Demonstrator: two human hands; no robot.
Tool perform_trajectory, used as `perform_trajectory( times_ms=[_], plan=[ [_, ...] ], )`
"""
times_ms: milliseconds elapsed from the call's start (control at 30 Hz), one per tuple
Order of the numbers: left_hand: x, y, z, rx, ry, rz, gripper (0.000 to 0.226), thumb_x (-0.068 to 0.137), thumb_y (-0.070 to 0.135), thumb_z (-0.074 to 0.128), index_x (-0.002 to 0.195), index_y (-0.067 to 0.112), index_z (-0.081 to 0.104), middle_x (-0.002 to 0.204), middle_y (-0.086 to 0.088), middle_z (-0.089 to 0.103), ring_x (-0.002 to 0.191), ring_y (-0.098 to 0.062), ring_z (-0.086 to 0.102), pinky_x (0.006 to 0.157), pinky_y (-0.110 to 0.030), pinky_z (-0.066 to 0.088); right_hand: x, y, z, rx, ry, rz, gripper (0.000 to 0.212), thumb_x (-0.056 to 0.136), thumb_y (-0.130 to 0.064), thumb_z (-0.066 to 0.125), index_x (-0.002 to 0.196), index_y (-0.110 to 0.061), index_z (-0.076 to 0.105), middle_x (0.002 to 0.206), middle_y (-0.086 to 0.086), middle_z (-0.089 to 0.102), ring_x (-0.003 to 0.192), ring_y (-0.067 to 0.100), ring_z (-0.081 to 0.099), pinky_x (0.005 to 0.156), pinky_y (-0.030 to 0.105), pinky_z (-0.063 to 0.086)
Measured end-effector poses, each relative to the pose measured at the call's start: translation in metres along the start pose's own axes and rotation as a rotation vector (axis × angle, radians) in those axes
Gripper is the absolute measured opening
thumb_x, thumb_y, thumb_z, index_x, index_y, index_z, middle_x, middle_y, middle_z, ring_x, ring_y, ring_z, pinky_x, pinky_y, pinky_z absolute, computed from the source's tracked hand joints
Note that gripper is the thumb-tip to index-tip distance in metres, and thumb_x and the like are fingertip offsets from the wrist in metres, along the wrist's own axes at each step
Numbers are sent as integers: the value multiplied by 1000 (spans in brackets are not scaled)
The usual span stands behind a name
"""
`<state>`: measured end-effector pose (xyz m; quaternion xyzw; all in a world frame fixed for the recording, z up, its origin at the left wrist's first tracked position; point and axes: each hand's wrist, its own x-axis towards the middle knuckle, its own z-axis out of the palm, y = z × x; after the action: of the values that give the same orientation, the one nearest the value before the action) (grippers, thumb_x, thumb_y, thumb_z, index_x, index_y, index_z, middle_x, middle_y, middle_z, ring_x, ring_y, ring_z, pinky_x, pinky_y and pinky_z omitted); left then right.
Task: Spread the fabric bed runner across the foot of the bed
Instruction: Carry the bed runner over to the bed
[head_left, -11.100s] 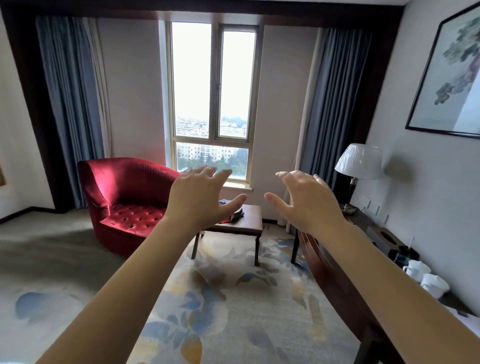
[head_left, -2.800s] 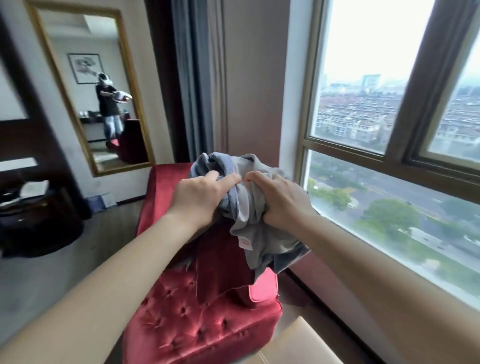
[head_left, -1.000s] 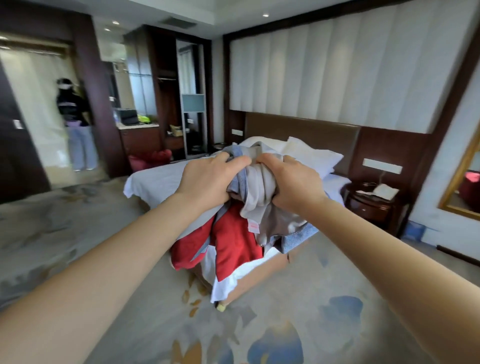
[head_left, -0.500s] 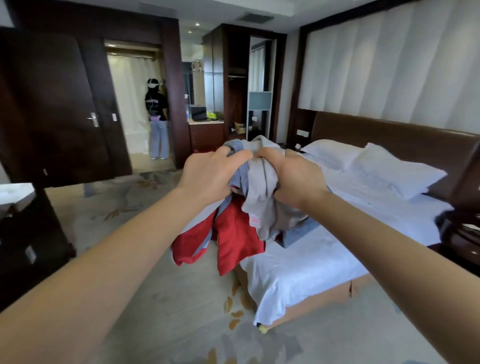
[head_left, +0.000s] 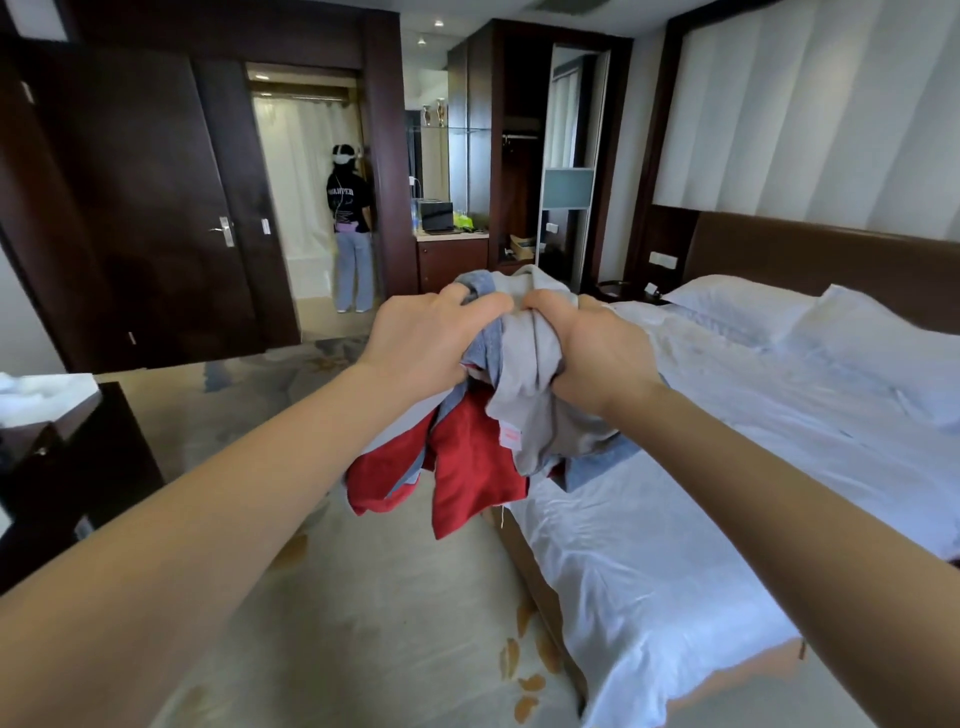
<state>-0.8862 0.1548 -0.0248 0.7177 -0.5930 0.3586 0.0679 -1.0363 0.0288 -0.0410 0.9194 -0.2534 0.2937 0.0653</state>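
A: What do we have in our hands?

B: The runner (head_left: 524, 384). We hold it scrunched up in a soft, lumpy ball, out in front of us.

A: How do we hold it?

B: Our left hand (head_left: 426, 343) grips the left side of the lump. Our right hand (head_left: 597, 358) grips the right side. The fingers (head_left: 485, 306) are curled tight into the cloth, and the two thumbs nearly meet on top.

A: What does the cloth look like?

B: It has grey, blue and red parts. The grey part is smooth and thin and hangs in folds. The red flaps hang lowest, flat and floppy. A small tag (head_left: 510, 432) is sewn on the grey part.

A: Where is it?

B: Up in the air, over the edge of the bed (head_left: 727, 493) far from the pillows (head_left: 737, 306). The red flaps dangle over the carpet (head_left: 374, 613). We can't tell if the blue fold brushes the sheet (head_left: 649, 571).

A: And the bed?

B: Its white sheet is wrinkly. The two pillows are puffy and lie by a dark, flat headboard (head_left: 810, 254).

A: Anything else?

B: The carpet is pale with leaf shapes. A dark wooden door (head_left: 145, 218) stands across the room. A person (head_left: 350, 234) stands in the bright doorway beside it.
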Motion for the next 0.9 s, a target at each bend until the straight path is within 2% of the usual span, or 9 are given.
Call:
perform_trajectory(
  times_ms=[100,367,533,800,900],
  plan=[
    [16,-30,24,-5,1,-7,65,66,22,73,127,31,51,98,-6,60,70,-30,63,46,-25,28,37,-3,23,5,0,-14,72,71,-25,67,136,-34,37,109,12,52,96,34,56,66,37,47],
    [72,-90,91,-9,24,-39,63,60,26,80,119,28,58,91,-6,63,61,-28,64,45,-22,27,132,8,76,-8,2,-63,72,71,-22,67,135,-32,38,108,12,52,99,35,54,61,34,39],
    [112,-122,136,0,34,-69,62,61,33,80,119,27,58,93,-7,64,63,-29,64,46,-22,26,195,26,113,-11,2,-89,72,70,-20,66,134,-36,36,103,8,50,97,32,54,59,32,35],
    [192,-167,198,52,53,-123,56,71,38,69,124,29,54,102,-7,63,74,-31,64,49,-26,29,301,63,161,-11,5,-159,72,73,-23,67,136,-35,35,109,9,51,100,32,54,62,35,45],
    [213,-183,219,70,56,-135,55,72,40,66,124,30,53,104,-5,62,74,-30,64,49,-26,30,334,74,177,-9,34,-190,68,74,-25,66,135,-34,36,107,9,52,99,32,54,61,33,42]
  ],
)
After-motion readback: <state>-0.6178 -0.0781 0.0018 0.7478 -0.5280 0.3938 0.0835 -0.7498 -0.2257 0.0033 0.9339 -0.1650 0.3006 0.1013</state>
